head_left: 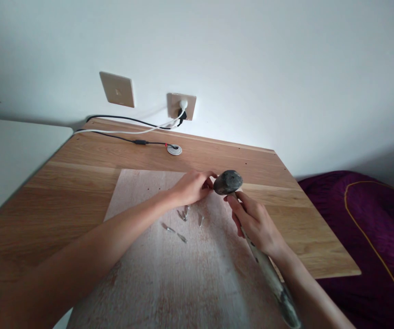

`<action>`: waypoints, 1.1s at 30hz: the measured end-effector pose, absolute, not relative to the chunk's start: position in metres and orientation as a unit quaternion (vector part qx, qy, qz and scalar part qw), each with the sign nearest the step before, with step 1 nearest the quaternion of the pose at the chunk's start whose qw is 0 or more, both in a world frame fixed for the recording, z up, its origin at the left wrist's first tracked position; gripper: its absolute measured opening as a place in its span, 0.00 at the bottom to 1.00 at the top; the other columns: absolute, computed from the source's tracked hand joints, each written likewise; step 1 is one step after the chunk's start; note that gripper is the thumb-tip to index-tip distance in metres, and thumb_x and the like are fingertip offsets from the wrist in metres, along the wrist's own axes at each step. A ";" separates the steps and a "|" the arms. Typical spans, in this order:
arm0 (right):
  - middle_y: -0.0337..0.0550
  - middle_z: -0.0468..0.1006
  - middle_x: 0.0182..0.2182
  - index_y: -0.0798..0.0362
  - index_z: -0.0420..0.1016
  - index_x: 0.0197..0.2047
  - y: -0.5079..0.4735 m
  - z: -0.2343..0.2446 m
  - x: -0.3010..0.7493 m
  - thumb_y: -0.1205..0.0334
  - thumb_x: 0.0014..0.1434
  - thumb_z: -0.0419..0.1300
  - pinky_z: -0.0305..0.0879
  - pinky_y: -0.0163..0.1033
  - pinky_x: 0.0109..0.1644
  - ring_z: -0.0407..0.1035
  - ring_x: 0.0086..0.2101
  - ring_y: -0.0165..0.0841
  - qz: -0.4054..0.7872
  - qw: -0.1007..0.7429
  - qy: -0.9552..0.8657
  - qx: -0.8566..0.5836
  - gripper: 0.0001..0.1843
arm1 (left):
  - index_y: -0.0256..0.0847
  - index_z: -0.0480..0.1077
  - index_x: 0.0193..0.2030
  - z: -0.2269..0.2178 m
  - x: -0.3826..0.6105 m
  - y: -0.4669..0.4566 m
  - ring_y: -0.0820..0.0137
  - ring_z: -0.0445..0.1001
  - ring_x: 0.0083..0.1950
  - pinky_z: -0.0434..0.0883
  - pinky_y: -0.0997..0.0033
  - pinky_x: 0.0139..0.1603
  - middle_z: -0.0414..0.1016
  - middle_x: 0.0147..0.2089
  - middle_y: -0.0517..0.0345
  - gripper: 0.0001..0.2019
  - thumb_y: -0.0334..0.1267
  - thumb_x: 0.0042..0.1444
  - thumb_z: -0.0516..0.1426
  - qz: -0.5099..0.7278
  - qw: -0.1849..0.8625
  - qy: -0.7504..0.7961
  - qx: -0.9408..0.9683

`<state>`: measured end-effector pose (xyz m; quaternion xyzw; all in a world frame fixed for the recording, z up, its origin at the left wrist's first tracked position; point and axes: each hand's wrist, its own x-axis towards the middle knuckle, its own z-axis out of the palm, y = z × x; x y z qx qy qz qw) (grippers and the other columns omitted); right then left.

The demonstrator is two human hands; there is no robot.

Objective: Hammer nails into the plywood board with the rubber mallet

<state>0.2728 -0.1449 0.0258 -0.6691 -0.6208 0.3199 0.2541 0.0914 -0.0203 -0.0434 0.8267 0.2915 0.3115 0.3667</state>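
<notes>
Closest to the camera is a pale, thin wooden board point(183, 283) with a reddish tint, lying flat on a light brown wooden table point(63, 196). Far back on the left, a square beige plate point(117, 89) is on the white wall. Black and white cables point(125, 132) run across the table to a beige wall socket point(181, 106), near a small round white hole cover point(174, 149). The left hand point(192, 186) reaches to the far part of the board with its fingers curled in and the tips pinched together. Whatever it pinches is too small to see, so I cannot tell if it holds a thing. Just below it, a few small grey metal nails point(183, 215) lie loose on the board. Right beside the pinched fingertips is the dark, round metal head of a hammer point(227, 182) with a worn, pale wooden handle. The right hand point(257, 224) is wrapped around the handle, high up near the head, and the rest of the handle runs down toward the camera. With the head this close to the fingers, I think small, soft taps are best, coming straight down, with the fingers kept low and steady. Gripping near the head helps with aim. On the far right is a dark purple blanket point(371, 219) with a thin yellow line.
</notes>
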 end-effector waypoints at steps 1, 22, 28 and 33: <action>0.32 0.70 0.15 0.47 0.69 0.37 -0.145 0.026 0.273 0.43 0.74 0.51 0.64 0.36 0.22 0.69 0.14 0.32 0.320 0.250 -0.622 -0.670 0.20 | 0.37 0.78 0.58 -0.043 0.091 -0.020 0.65 0.86 0.41 0.76 0.69 0.42 0.88 0.41 0.52 0.23 0.19 0.57 0.61 0.311 0.367 0.292 0.827; 0.32 0.70 0.15 0.46 0.69 0.37 -0.149 0.021 0.277 0.45 0.74 0.52 0.63 0.35 0.19 0.69 0.14 0.31 0.308 0.251 -0.628 -0.669 0.18 | 0.37 0.74 0.64 -0.039 0.090 -0.022 0.67 0.84 0.40 0.76 0.69 0.43 0.88 0.45 0.51 0.26 0.23 0.59 0.63 0.307 0.344 0.301 0.835; 0.32 0.70 0.15 0.46 0.68 0.36 -0.150 0.019 0.276 0.46 0.74 0.51 0.62 0.34 0.19 0.68 0.14 0.30 0.306 0.255 -0.631 -0.665 0.18 | 0.37 0.73 0.64 -0.042 0.091 -0.021 0.66 0.84 0.38 0.76 0.68 0.44 0.88 0.41 0.53 0.25 0.22 0.59 0.63 0.306 0.357 0.300 0.830; 0.32 0.70 0.15 0.47 0.69 0.37 -0.151 0.020 0.275 0.45 0.74 0.51 0.62 0.34 0.19 0.68 0.13 0.30 0.311 0.259 -0.632 -0.661 0.18 | 0.38 0.74 0.63 -0.043 0.090 -0.021 0.67 0.84 0.38 0.76 0.69 0.44 0.88 0.41 0.55 0.25 0.21 0.59 0.62 0.317 0.360 0.288 0.829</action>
